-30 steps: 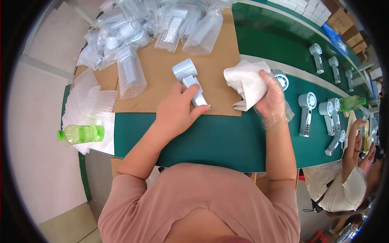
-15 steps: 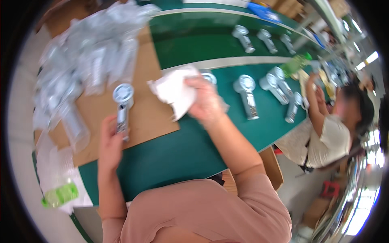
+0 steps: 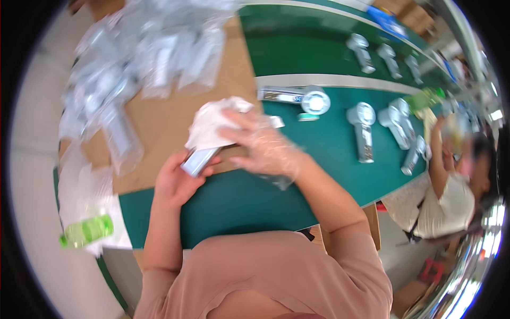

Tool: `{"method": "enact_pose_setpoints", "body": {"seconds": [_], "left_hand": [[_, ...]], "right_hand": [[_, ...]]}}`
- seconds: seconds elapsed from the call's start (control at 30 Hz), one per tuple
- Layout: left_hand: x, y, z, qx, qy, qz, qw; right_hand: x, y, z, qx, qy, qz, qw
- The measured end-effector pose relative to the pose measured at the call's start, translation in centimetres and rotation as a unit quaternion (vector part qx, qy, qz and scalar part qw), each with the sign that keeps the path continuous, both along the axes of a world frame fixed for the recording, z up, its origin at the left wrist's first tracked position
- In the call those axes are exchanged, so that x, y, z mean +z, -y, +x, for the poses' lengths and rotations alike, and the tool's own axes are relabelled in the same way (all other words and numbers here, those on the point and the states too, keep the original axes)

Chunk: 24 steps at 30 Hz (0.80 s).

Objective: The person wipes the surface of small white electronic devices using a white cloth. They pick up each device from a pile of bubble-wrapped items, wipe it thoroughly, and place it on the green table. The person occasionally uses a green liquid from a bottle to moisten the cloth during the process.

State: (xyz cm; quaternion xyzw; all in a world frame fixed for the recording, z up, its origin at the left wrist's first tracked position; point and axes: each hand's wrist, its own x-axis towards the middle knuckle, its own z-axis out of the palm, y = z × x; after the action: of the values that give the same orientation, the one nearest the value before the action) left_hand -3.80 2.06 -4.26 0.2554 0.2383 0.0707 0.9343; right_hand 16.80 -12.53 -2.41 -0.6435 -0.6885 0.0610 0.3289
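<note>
A handheld fan with a shiny silver handle [image 3: 200, 161] is tilted in my left hand [image 3: 182, 182], whose fingers wrap the handle's lower end. Over its upper part lies a crumpled white cloth [image 3: 210, 125], which hides the fan's head. My right hand [image 3: 263, 146], in a clear plastic glove, grips the cloth from the right side, fingers curled over it. Both hands meet above the front edge of a brown cardboard sheet [image 3: 159, 125]. Just beyond my right hand, another handheld fan [image 3: 314, 100] lies sideways on the green table [image 3: 329, 181].
Clear plastic bags [image 3: 106, 80], some holding fans, pile up at the left. A green bottle [image 3: 87, 232] lies on white sheets at the near left. More fans [image 3: 364, 130] lie at the right and on a green belt [image 3: 303, 40]. A co-worker [image 3: 443, 204] sits at the right.
My hands have come together: the fan in my left hand has tilted over, and my right hand has brought the white cloth onto it. The whole view has shifted slightly.
</note>
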Motion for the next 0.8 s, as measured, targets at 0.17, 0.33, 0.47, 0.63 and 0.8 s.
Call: {"method": "enact_pose_setpoints", "body": {"seconds": [0.17,0.33,0.47,0.63,0.8], "left_hand": [[0.3,2.3,0.1,-0.065,-0.045,0.272,0.959],[0.4,5.0,0.3,-0.095,-0.016,0.334,0.938],[0.4,3.6,0.1,-0.133,0.013,0.367,0.92],[-1.0,3.2,-0.5,-0.109,0.073,0.374,0.918],[-0.1,5.0,0.4,-0.086,0.14,0.29,0.943]], "right_hand": [[-1.4,-1.2,-0.9,-0.086,-0.155,0.111,0.978],[2.6,0.3,-2.1,-0.213,-0.146,-0.054,0.965],[2.6,1.1,-1.3,-0.175,-0.217,-0.098,0.955],[-1.2,0.6,-0.6,0.141,-0.854,-0.043,0.499],[-0.2,1.4,-0.1,0.106,-0.908,-0.029,0.404]]}}
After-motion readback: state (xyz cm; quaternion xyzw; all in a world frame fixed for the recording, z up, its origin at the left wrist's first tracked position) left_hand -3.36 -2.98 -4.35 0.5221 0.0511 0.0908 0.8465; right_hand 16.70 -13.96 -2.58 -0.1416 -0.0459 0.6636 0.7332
